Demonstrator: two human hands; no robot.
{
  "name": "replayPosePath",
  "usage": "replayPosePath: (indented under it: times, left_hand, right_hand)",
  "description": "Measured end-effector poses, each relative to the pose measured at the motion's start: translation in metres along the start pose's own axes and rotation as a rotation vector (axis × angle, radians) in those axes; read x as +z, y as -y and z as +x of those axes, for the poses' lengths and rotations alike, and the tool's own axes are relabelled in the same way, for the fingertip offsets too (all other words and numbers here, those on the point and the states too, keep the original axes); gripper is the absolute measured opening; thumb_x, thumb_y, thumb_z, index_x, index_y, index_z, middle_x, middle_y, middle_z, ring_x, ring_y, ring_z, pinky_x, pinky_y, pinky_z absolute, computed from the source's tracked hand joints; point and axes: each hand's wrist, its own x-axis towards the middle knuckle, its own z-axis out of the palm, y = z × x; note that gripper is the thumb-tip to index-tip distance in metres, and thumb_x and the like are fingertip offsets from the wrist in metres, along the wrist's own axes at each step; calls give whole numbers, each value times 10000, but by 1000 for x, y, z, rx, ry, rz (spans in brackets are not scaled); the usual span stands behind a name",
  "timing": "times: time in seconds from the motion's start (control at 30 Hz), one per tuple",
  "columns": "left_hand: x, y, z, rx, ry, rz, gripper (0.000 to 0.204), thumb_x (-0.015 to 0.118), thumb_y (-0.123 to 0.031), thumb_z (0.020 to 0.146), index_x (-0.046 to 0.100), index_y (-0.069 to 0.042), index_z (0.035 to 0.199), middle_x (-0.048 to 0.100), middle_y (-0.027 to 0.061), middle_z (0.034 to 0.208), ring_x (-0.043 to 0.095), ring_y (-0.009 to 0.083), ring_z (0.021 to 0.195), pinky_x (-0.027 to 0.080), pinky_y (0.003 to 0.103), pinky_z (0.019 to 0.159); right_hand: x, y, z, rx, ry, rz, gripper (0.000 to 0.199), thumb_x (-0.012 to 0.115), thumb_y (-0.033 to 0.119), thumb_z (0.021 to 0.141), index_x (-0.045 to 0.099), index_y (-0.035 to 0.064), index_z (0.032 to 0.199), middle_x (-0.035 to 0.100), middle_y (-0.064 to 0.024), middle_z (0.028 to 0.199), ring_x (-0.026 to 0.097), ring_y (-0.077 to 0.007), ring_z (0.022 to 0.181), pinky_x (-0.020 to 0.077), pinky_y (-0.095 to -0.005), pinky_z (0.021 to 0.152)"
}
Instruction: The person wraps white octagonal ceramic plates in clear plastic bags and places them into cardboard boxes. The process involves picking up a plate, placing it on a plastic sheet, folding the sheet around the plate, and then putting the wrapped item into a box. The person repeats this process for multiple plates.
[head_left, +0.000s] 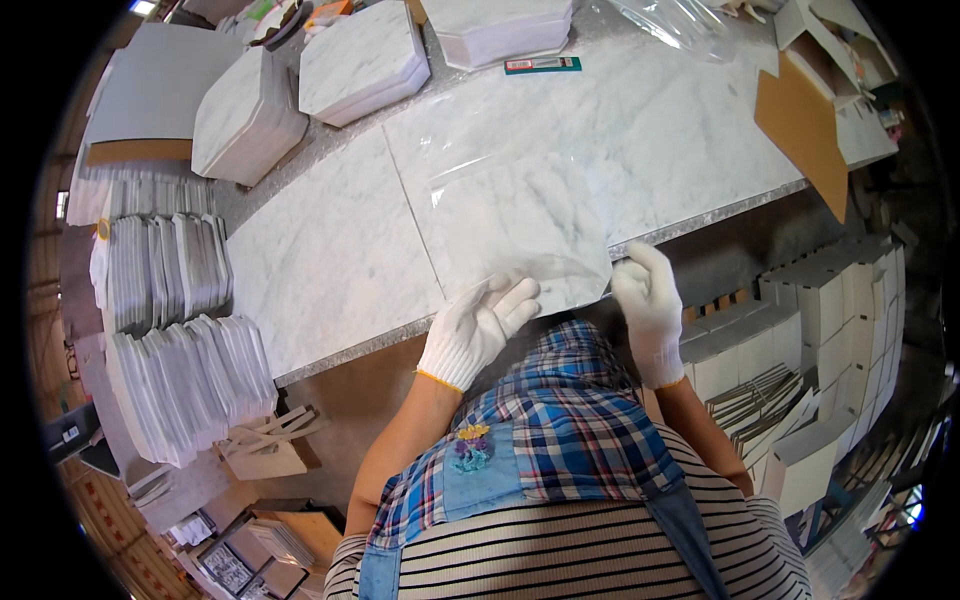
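Observation:
A white marble-patterned tile (535, 225) with cut corners lies in front of me, its near edge hanging over the table edge. A clear plastic bag (450, 182) is around it or over it, with shiny creases toward the far left. My left hand (478, 328), in a white knit glove, is at the tile's near edge, fingers curled against the plastic. Beside the right near corner is my right hand (648, 308), gloved too, its fingers bent in at the bag's edge. What its fingertips pinch is partly hidden.
Stacks of marble tiles (360, 60) stand along the table's far side. A small green box (542, 65) and clear plastic bags (685, 28) lie there too. Bundled wrapped tiles (190, 385) fill the left. At right are a brown cardboard sheet (803, 130) and white boxes (745, 360).

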Motion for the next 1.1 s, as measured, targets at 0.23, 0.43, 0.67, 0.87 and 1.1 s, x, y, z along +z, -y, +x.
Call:
replayPosePath:
  times: [0.23,0.43,0.67,0.87,1.1]
  left_hand:
    - [8,-5,-1,-40,-22,11,319,577,-265,1032,545,51,1005,563,271,1271,591,409,1160,540,519,989]
    - [5,-9,-16,16,57,157,430,640,-276,995,542,112,1152,558,289,1302,598,400,1176,562,506,973]
    - [13,-12,-9,-44,-56,9,534,676,-298,975,513,148,1219,574,299,1297,634,384,1148,590,488,939]
    - [9,-8,8,30,-142,-64,550,596,-347,1022,475,128,1271,579,274,1307,621,412,1158,572,527,936]
    - [22,-11,29,184,-26,-148,480,570,-357,1033,473,-28,1370,559,189,1354,597,375,1193,532,495,1001]
  right_hand:
    - [25,35,49,-410,422,-495,843,762,198,737,427,73,1501,628,-264,1260,646,-432,1035,535,-441,904]
    - [24,24,84,33,1055,-362,613,757,251,787,616,-10,1323,737,-211,1025,701,-297,923,530,-391,829]
    - [-3,31,95,310,679,-14,158,761,127,864,698,63,994,687,2,911,612,-73,847,474,-234,761]
    - [18,17,100,103,358,-62,160,753,197,891,688,62,947,620,34,770,532,-40,697,443,-233,620]
    - [40,9,113,-60,126,-453,170,723,219,888,685,65,951,667,-58,799,641,-168,721,503,-321,656]
